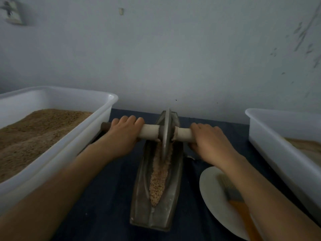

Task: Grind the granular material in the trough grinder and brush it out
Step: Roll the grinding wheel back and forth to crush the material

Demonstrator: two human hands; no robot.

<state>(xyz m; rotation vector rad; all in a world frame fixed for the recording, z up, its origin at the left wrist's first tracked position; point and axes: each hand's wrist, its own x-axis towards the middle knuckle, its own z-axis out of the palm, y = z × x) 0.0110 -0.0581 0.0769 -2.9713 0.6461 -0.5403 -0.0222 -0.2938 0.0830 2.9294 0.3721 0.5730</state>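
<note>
Nearest to us lay a round white plate (211, 193) on the dark blue cloth (107, 197), and across it rested a brush (238, 204) with pale bristles, a grey metal band and an orange handle. Beside it, in the middle, stood the trough grinder (139, 206), a long boat-shaped vessel of dull grey metal with a narrow groove. In this groove lay the granular material (157, 185), coarse and light brown, in a long strip. Farther on, the thin metal wheel (166, 129) stood upright in the groove, on a pale round axle handle (150, 131). Our left hand (124, 134) had its fingers curled over the left end of the handle, and our right hand (211, 139) grasped the right end in the same way. At the sides stood two white plastic tubs, the left tub (97, 115) holding fine brown powder, the right tub (271, 136) well apart.
</note>
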